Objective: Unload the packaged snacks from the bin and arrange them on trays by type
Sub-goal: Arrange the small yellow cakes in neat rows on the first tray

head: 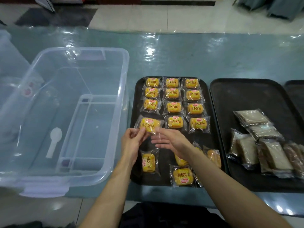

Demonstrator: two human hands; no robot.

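Left hand (131, 140) pinches a yellow bread packet (149, 125) by its lower wrapper edge, over the left black tray (134, 102), fourth row, left column. Right hand (172, 139) has fingers straight, tips touching the wrapper. Clear bin (125, 79) sits left on the bench (181, 55).

White spoon (55, 139), glossy teal table (181, 60).

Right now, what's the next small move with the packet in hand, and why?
Probably lower the packet flat into the fourth row's left slot. The left hand pinches its wrapper, the right hand touches its right edge, and it is tilted over the only gap in the tray's three-column grid. Loose packets wait nearer.
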